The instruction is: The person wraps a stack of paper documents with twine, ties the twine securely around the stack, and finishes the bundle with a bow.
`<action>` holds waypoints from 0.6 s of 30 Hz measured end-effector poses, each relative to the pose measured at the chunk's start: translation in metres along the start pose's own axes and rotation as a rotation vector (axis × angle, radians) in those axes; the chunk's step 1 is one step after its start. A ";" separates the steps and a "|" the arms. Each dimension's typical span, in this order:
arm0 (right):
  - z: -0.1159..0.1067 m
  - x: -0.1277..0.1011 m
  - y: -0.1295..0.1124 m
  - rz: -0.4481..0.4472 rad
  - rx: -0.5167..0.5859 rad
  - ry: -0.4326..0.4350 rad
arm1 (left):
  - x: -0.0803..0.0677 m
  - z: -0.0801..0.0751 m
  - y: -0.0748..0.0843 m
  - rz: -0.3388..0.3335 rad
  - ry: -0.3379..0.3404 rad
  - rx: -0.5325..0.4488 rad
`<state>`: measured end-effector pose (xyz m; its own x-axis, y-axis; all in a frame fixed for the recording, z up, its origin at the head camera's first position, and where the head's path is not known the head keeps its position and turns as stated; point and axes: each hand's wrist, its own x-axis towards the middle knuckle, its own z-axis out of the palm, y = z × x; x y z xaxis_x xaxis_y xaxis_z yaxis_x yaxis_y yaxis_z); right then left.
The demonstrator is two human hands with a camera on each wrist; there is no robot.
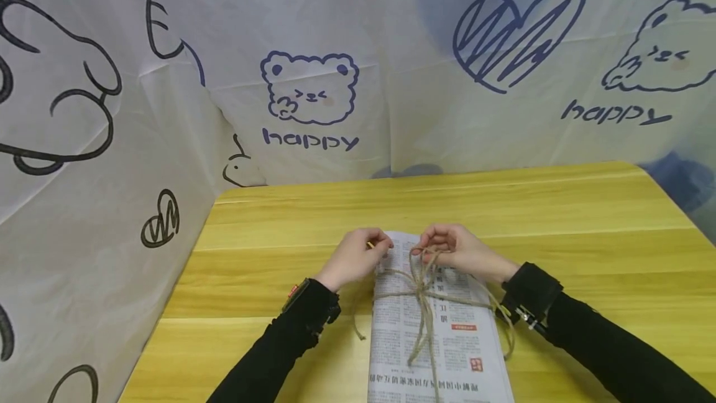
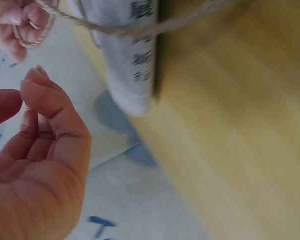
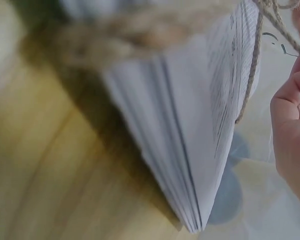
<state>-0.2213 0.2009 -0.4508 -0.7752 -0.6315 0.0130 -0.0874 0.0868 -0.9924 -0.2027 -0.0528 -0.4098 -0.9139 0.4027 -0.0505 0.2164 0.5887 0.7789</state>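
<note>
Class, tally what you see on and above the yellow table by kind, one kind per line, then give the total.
Hands: 2, the left hand and the right hand
Newspaper bundle: 1
Twine tied round the bundle: 1
Wooden table: 1
Printed cloth backdrop: 1
Total: 6

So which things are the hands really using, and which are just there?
In use: folded stack of printed newspapers; brown jute twine tied round it; left hand; right hand.
Just there: yellow wooden table; white cloth backdrop with blue bear drawings.
</note>
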 end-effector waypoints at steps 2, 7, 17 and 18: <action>-0.001 -0.001 0.000 0.000 0.001 0.001 | 0.004 0.000 -0.006 -0.023 -0.020 -0.060; -0.004 -0.004 0.001 0.009 -0.007 0.036 | 0.013 0.002 -0.016 -0.060 -0.071 -0.160; -0.005 -0.004 0.002 0.035 -0.024 0.085 | 0.027 0.012 -0.022 -0.082 -0.255 -0.319; -0.005 -0.004 0.002 0.034 -0.025 0.084 | 0.029 0.013 -0.021 -0.076 -0.255 -0.312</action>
<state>-0.2213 0.2071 -0.4524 -0.8274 -0.5615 -0.0098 -0.0746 0.1273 -0.9890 -0.2292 -0.0450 -0.4359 -0.8003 0.5504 -0.2378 0.0014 0.3983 0.9172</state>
